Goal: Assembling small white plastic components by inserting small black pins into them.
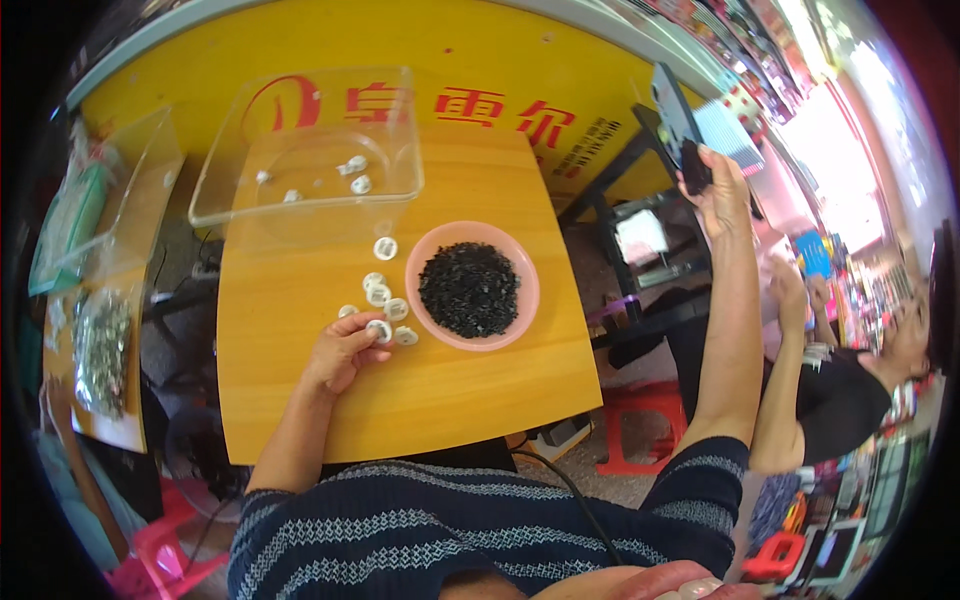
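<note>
Left of the pink bowl point(531, 288) of black bits point(470, 290), I'm pinching one white disc point(380, 331) with my left hand point(345, 356), right hand point(724, 190) gripping a phone point(674, 105), so I'm guessing disc-handling's the step, next move needing a light touch

A yellow panel point(430, 60) with red lettering spans the frame's top, behind a wood-grain tabletop point(490, 390) at centre. A red stool point(645, 400) stands on greyish floor point(625, 490) toward lower right, a pink stool point(160, 545) lower left; bright light point(830, 150) fills upper right.
</note>
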Available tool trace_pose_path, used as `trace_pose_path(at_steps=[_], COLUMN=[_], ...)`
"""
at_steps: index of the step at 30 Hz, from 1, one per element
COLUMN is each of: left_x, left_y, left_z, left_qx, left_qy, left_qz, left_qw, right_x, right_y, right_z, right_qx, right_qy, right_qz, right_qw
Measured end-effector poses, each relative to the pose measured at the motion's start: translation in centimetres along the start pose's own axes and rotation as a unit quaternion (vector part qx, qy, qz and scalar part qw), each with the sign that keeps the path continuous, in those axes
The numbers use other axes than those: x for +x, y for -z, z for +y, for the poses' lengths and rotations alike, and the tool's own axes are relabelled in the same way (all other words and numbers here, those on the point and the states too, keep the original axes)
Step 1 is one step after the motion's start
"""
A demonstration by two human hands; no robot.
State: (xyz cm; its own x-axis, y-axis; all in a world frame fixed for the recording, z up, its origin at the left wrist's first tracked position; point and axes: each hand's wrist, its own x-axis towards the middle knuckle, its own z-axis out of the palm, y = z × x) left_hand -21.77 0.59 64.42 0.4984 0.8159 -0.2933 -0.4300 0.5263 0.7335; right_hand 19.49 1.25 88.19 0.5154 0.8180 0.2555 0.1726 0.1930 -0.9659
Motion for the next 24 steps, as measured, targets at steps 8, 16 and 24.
trace_pose_path(at_steps=[8, 16, 24], left_x=[0.2, 0.2, 0.2], left_y=[0.2, 0.3, 0.3], left_z=[-0.1, -0.2, 0.1], left_qx=[-0.009, -0.016, -0.039], left_qy=[0.012, 0.021, 0.036], left_qz=[-0.019, -0.033, -0.035], left_qw=[1.000, 0.999, 0.998], right_x=[5.4, 8.7, 16.0], right_y=[-0.7, -4.7, -8.8], right_z=[0.4, -2.5, -2.8], right_qx=[-0.071, -0.092, -0.404], right_qy=[0.023, 0.077, 0.192], right_qz=[0.033, 0.045, 0.138], right_qw=[0.997, 0.992, 0.884])
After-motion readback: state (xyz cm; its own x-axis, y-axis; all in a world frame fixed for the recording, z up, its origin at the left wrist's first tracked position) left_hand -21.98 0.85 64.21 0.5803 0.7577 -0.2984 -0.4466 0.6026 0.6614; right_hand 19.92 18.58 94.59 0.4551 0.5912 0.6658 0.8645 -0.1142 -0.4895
